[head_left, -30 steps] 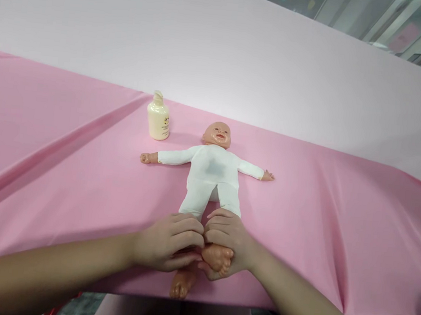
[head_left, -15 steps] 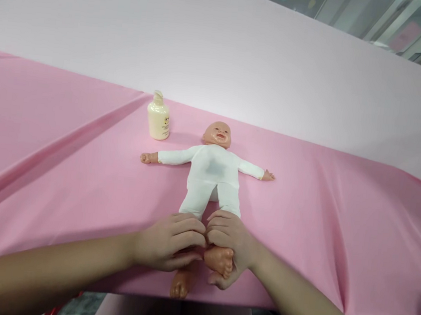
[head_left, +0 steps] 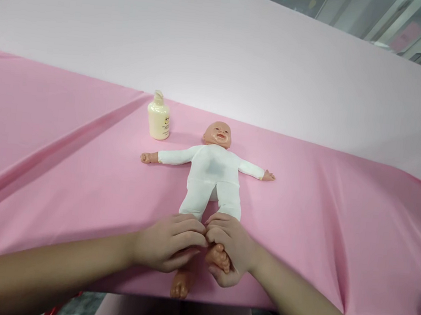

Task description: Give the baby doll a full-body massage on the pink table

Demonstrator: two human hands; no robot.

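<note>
The doll (head_left: 215, 167) lies on the cloth (head_left: 301, 222) at the centre of the frame, head toward the top, feet toward the bottom edge. At lower centre, my left hand (head_left: 171, 242) is over its left-side leg (head_left: 194, 202); my right hand (head_left: 234, 245), just rightward, is around the right-side foot (head_left: 218, 257). The bottle (head_left: 158, 122) stands upper left of the doll, before the wall (head_left: 207, 42).

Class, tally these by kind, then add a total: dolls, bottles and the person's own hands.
Doll: 1
Bottle: 1
Person's hands, left hand and right hand: 2
Total: 4
</note>
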